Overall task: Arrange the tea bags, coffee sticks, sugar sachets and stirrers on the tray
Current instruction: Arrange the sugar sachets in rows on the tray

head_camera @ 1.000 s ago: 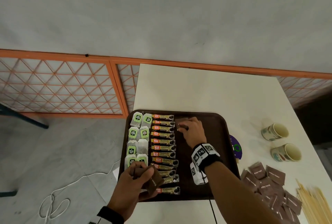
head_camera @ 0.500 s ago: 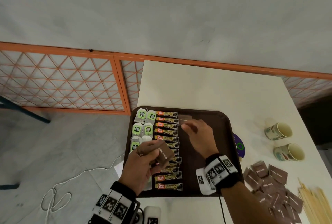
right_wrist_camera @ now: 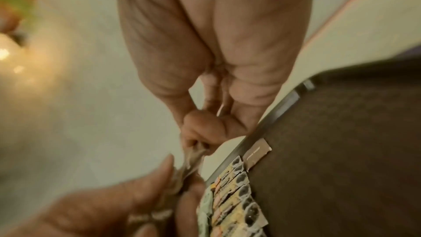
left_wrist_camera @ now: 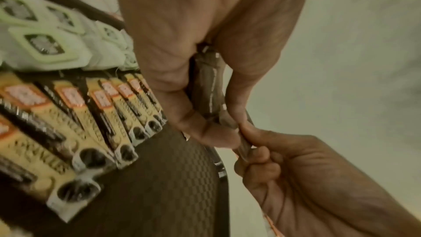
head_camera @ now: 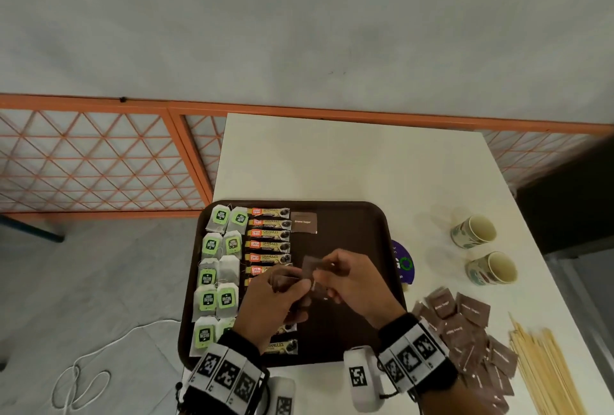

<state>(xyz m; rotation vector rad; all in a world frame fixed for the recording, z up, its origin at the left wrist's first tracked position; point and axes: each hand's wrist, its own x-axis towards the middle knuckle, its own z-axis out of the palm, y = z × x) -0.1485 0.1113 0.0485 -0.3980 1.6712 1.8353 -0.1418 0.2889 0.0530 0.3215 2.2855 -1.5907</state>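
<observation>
White table holds a dark brown tray. On the tray lie green tea bags, a row of coffee sticks and one brown sugar sachet. Above the tray, the left hand grips a small stack of sachets. The right hand pinches one sachet from that stack. More sachets and wooden stirrers wait on the table's right.

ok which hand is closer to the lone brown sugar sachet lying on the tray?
Right. The right hand sits almost directly below the lone sugar sachet near the tray's far edge; the left hand is further toward the person, over the coffee sticks.
</observation>
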